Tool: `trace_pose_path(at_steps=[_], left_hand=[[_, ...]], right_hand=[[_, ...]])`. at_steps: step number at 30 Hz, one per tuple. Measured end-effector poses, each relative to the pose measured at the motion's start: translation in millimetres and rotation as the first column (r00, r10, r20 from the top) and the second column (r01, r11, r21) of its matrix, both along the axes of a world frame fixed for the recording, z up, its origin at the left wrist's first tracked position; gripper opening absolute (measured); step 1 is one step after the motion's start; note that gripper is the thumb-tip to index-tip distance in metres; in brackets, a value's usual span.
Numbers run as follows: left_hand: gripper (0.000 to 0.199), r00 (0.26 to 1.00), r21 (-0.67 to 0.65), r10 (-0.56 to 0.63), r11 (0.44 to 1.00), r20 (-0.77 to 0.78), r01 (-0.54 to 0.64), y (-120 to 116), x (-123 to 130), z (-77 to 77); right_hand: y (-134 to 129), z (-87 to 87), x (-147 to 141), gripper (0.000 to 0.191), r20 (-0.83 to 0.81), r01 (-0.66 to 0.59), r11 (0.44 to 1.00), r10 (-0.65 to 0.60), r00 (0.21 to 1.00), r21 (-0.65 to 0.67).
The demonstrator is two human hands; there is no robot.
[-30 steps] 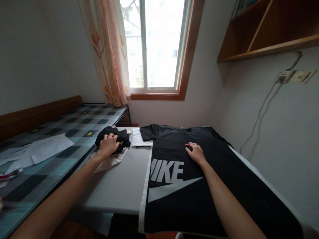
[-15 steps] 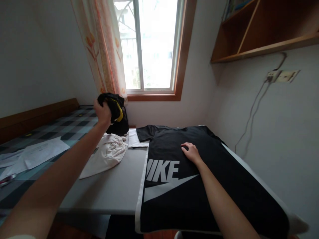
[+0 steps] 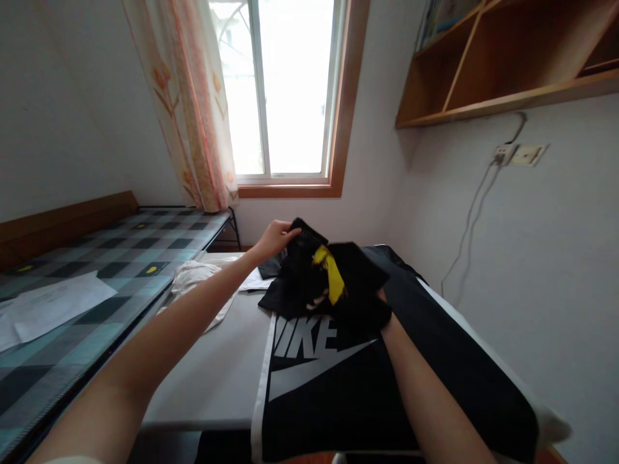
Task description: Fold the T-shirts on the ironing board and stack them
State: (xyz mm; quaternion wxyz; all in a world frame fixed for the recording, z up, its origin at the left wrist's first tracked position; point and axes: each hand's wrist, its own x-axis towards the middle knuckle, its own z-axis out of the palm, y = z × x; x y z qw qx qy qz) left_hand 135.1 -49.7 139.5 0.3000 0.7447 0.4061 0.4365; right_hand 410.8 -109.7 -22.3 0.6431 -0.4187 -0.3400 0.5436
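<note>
My left hand (image 3: 278,238) pinches the upper left edge of a crumpled black garment (image 3: 358,267) with a yellow patch. The garment is bunched in loose folds above a black T-shirt (image 3: 338,409) with a large grey NIKE print, which lies spread out flat. White cloth shows along the T-shirt's left and right edges. My right hand (image 3: 382,296) is at the garment's right side, mostly covered by its folds, so its fingers are hidden. A crumpled white cloth (image 3: 193,276) lies left of the T-shirt, behind my left forearm.
The clothes lie on a light grey table (image 3: 213,380). To the left is a bed with a checked mattress (image 3: 159,241), bearing papers (image 3: 58,303). A wooden shelf (image 3: 478,103) hangs at upper right, above a wall socket (image 3: 520,154) with a dangling cord.
My left hand has brought the black garment from the far left, over the bed side, rightward and down over the T-shirt. My right hand, earlier bare on the T-shirt, is now largely covered.
</note>
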Motion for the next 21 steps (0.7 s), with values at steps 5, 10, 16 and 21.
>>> trace_pose_path(at_steps=[5, 10, 16, 21], left_hand=[[0.044, 0.989, -0.048, 0.020, 0.998, -0.145, -0.028, 12, -18, -84.8], [0.037, 0.994, -0.105, 0.061, 0.992, -0.089, -0.071, 11, -37, -137.0], [0.027, 0.977, -0.042, 0.211, 0.976, -0.023, -0.212, 3, -40, -163.8], [0.048, 0.868, 0.257, 0.478, 0.863, -0.133, -0.436, -18, -25, -139.3]], right_hand=[[11, -0.1, 7, 0.051, 0.054, 0.056, 0.995, -0.051, 0.997, -0.082], [18, -8.7, -2, 0.046, 0.534, 0.046, 0.998, -0.058, 0.843, 0.036], [9, -8.0, -11, 0.039, 0.785, -0.162, 0.969, -0.046, 0.617, 0.184], [9, -4.9, -6, 0.046, 0.722, -0.020, 0.987, -0.103, 0.684, 0.159]])
